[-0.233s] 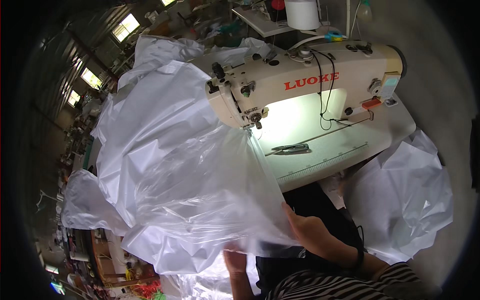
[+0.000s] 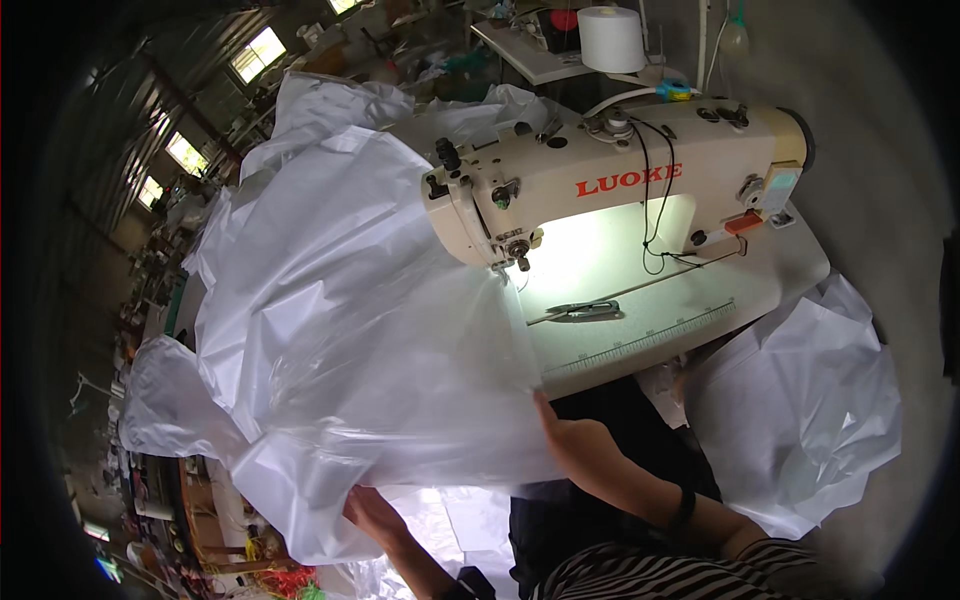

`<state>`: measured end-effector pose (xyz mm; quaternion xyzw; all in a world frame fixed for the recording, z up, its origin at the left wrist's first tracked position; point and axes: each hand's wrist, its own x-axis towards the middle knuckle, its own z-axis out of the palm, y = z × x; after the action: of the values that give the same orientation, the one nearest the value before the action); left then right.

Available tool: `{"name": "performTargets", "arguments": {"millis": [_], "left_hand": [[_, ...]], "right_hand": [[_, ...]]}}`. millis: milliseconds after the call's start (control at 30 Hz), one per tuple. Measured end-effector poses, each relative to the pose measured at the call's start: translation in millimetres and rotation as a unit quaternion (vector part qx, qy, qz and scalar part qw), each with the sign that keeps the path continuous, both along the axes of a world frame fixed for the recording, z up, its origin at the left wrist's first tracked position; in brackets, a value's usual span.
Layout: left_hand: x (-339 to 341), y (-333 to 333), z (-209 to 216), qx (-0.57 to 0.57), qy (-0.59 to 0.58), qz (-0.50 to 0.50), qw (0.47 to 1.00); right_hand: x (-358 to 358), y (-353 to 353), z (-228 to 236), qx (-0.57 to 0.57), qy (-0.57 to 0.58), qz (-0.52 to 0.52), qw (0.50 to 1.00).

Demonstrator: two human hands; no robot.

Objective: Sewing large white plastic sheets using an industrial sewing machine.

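Observation:
A large white plastic sheet (image 2: pixel 290 280), translucent toward its near part, spreads over the left of the sewing machine (image 2: pixel 600 170) and runs up to the needle area (image 2: pixel 505 270). Its right-hand edge is pinched by my right hand (image 2: pixel 575 440), just in front of the machine bed. Farther left and lower, my left hand (image 2: pixel 375 518) grips the near edge of the same sheet, some fingertips hidden in its folds. Between the two hands the film is pulled fairly smooth. Thread snips (image 2: pixel 585 311) lie on the lit machine bed (image 2: pixel 640 325), touched by neither hand.
More white plastic sheeting (image 2: pixel 800 400) hangs in a heap right of the machine. A white thread cone (image 2: pixel 612 40) stands behind it. Black cord (image 2: pixel 645 190) dangles over the machine arm. Bright sheeting (image 2: pixel 465 530) also lies below my hands. Colourful scraps (image 2: pixel 285 578) sit at lower left.
My left hand has moved left along the sheet's near edge. My right hand has shifted slightly left and up, and the film between them lies flatter and wider.

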<state>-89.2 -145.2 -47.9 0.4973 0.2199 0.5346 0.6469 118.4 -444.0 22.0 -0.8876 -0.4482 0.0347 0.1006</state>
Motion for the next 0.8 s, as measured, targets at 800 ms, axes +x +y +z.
{"name": "performTargets", "arguments": {"millis": [800], "left_hand": [[149,-78,160,0.618,0.451,-0.115,0.634]], "right_hand": [[92,49,-10,0.022,-0.057,-0.107,0.992]]}}
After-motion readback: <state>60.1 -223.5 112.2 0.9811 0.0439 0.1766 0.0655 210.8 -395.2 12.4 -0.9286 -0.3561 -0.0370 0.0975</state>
